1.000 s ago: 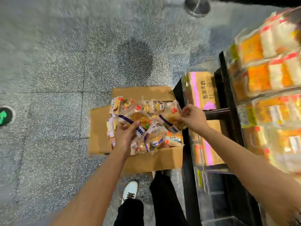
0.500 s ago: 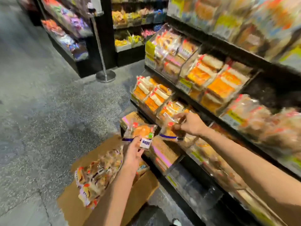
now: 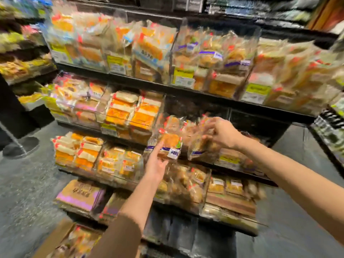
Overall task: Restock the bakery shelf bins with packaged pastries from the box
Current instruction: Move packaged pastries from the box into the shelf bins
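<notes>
Here the bakery shelf (image 3: 186, 88) fills the view, and the box (image 3: 61, 237) sits low on the floor. The left hand (image 3: 155, 164) holds a pastry pack (image 3: 168, 141) upright from below; the right hand (image 3: 221, 134) pinches a second pack (image 3: 200, 144) from above. The half-empty bin (image 3: 229, 157) lies just ahead, nearer the right hand.

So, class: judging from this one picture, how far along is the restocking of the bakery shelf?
Done: most clear shelf bins already look full. In hand: the left hand holds a clear-wrapped golden pastry with a purple band, and the right hand holds a second wrapped pastry, both at the middle shelf. Left: the brown cardboard box on the floor still holds more packets.
</notes>
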Motion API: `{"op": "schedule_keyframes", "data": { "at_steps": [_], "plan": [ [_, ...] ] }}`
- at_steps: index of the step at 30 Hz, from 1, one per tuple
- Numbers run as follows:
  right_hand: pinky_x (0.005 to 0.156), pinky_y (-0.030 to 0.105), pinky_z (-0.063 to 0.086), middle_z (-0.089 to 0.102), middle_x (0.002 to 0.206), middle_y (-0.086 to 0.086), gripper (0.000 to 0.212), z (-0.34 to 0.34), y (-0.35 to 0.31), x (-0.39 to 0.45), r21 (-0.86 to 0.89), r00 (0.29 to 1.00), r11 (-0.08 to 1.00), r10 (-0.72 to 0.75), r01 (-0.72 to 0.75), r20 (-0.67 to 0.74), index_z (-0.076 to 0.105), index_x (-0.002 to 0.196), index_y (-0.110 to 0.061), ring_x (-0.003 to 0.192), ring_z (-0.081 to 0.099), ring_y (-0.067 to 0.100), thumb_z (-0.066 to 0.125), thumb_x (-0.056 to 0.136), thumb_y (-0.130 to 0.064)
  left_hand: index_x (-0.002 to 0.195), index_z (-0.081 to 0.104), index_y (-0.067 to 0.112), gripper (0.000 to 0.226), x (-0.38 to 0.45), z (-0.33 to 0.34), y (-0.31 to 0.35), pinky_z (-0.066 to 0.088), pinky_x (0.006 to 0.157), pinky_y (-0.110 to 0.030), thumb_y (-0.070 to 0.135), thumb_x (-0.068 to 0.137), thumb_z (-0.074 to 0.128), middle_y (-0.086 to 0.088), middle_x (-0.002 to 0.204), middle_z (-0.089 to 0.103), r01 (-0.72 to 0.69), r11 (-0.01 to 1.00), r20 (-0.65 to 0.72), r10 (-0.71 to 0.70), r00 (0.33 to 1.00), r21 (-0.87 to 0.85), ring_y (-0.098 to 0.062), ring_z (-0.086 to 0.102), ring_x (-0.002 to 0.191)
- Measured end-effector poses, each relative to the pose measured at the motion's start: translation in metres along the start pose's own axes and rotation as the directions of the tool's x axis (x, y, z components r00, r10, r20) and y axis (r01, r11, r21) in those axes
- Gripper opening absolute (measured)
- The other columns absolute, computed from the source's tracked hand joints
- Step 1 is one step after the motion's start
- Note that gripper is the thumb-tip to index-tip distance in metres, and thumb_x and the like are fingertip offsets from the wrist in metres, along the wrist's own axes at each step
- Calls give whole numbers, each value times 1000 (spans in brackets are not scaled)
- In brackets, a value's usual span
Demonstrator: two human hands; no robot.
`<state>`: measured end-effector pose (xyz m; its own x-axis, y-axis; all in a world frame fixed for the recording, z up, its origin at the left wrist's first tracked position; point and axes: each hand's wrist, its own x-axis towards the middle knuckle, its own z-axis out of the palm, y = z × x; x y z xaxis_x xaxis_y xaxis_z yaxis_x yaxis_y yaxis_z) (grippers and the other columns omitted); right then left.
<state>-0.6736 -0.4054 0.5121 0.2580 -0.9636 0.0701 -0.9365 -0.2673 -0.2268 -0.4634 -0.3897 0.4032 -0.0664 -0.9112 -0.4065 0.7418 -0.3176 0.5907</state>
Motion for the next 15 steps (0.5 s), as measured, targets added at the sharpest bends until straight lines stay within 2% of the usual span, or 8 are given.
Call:
{"op": "schedule_keyframes", "data": {
  "at_steps": [2, 4, 6, 8, 9, 12, 13, 15],
  "plan": [
    [83, 28, 36, 68, 101, 10, 22, -27, 41, -14, -62, 1000, 998, 29, -29, -9, 73, 101, -12, 104, 52, 28, 70, 85, -27, 132, 53, 6, 52, 7, 37, -21, 48, 92, -39, 20, 83, 65, -15, 129, 59, 3, 999, 41, -4, 999, 37, -28, 54, 122],
    [80, 27, 34, 67, 102, 12, 26, -51, 81, -26, -107, 998, 992, 64, -61, 23, 71, 107, -12, 106, 51, 27, 70, 84, -24, 126, 57, 11, 72, 11, 70, -39, 42, 103, -43, 35, 62, 82, -11, 129, 60, 1, 992, 57, -8, 998, 125, -25, 54, 123],
    [79, 27, 36, 65, 102, 14, 30, -71, 119, -40, -133, 993, 987, 102, -93, 64, 70, 110, -12, 104, 55, 27, 71, 82, -22, 124, 57, 15, 107, 18, 99, -59, 30, 112, -47, 53, 31, 91, -5, 128, 61, 6, 977, 66, -21, 998, 215, -21, 50, 126],
    [78, 27, 39, 66, 100, 13, 28, -82, 154, -52, -155, 989, 981, 128, -115, 76, 71, 108, -12, 98, 60, 27, 71, 81, -20, 128, 54, 16, 119, 27, 127, -79, 27, 114, -46, 58, 23, 90, -3, 128, 61, 26, 967, 86, -50, 995, 254, -20, 50, 126],
    [78, 28, 41, 67, 99, 12, 26, -86, 170, -58, -168, 987, 978, 141, -126, 77, 72, 107, -11, 96, 62, 27, 69, 82, -19, 128, 53, 15, 112, 32, 141, -89, 27, 113, -43, 55, 30, 90, -3, 126, 62, 41, 962, 90, -68, 994, 269, -19, 51, 125],
    [81, 31, 46, 69, 99, 10, 22, -91, 215, -71, -189, 980, 967, 186, -170, 68, 72, 102, -8, 94, 64, 27, 63, 84, -15, 125, 55, 12, 61, 49, 178, -123, 33, 106, -39, 30, 72, 79, -4, 117, 66, 40, 961, 104, -71, 992, 273, -15, 59, 110],
    [80, 32, 47, 69, 99, 9, 21, -92, 228, -74, -205, 979, 962, 197, -182, 56, 72, 101, -9, 95, 64, 26, 62, 85, -16, 125, 54, 10, 53, 56, 187, -134, 34, 107, -39, 23, 77, 75, -5, 115, 67, 44, 962, 110, -76, 991, 271, -15, 60, 107],
    [78, 32, 48, 68, 103, 5, 21, -94, 251, -80, -262, 973, 940, 232, -219, 17, 72, 102, -16, 98, 63, 26, 59, 87, -21, 130, 52, 3, 57, 68, 203, -156, 34, 111, -43, 15, 78, 73, -10, 114, 66, 60, 957, 141, -104, 985, 283, -21, 61, 109]
  ]
}}
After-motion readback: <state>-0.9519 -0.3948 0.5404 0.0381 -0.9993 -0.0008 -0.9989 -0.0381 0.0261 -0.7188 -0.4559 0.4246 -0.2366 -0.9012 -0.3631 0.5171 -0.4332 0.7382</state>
